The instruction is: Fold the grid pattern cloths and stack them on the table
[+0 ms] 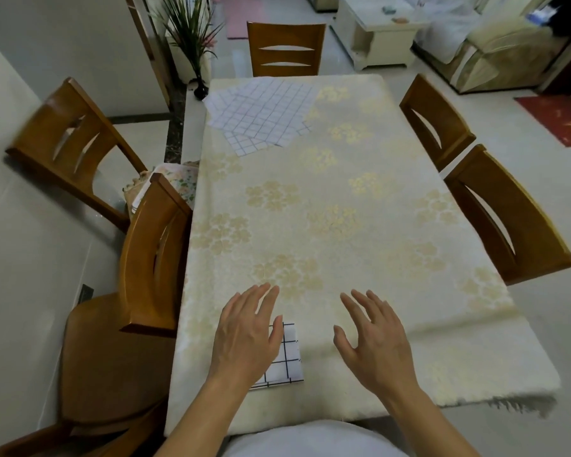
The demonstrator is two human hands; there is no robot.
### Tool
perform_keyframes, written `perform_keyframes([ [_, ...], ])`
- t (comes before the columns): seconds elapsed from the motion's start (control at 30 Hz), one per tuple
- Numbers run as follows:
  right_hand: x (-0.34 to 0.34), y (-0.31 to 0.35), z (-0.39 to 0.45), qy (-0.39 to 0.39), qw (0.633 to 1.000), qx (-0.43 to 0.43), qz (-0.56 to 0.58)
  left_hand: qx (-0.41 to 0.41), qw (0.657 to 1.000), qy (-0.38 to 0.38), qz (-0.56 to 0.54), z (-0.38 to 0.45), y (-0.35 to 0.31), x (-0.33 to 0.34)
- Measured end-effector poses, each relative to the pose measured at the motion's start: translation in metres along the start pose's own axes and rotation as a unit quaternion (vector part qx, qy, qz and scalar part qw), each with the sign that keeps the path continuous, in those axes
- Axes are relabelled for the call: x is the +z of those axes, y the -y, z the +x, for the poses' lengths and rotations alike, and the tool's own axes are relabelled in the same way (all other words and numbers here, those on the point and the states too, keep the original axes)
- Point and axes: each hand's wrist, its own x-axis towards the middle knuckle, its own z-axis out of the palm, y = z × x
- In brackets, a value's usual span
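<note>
My hands, left (244, 334) and right (373, 338), are spread and empty over the folded cloth (285, 357); the unfolded cloths (261, 113) across the surface (343, 199) look light, limp, best pinched by corners.

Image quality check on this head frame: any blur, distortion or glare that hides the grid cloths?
Head view: wide-angle bending at the edges, motion blur on the far-left chair; dim, flat light, no glare; folded cloth sharp, partly hidden under left hand; far unfolded cloths soft, washed-out.

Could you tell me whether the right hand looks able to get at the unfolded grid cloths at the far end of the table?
Probably yes: the tabletop between the right hand and the unfolded grid cloths is bare, though they lie at the far left corner, so a long lean seems needed.
</note>
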Motion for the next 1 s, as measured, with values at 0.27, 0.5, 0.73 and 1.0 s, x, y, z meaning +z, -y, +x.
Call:
perform_keyframes([
  [0.27,-0.008,-0.001,-0.023,0.007,0.999,0.034,-0.017,0.04,0.999,0.0,-0.007,-0.006,-0.014,0.005],
  [0.5,-0.017,-0.005,-0.059,0.001,0.996,0.087,-0.025,0.114,0.992,0.035,-0.027,-0.017,-0.027,0.018],
  [0.73,-0.033,-0.023,-0.115,-0.009,0.982,0.183,-0.049,0.218,0.972,0.077,-0.029,-0.017,-0.068,0.032],
  [1.0,-0.054,-0.07,-0.166,-0.042,0.951,0.307,-0.017,0.319,0.941,0.106,-0.047,-0.01,-0.149,0.051],
])
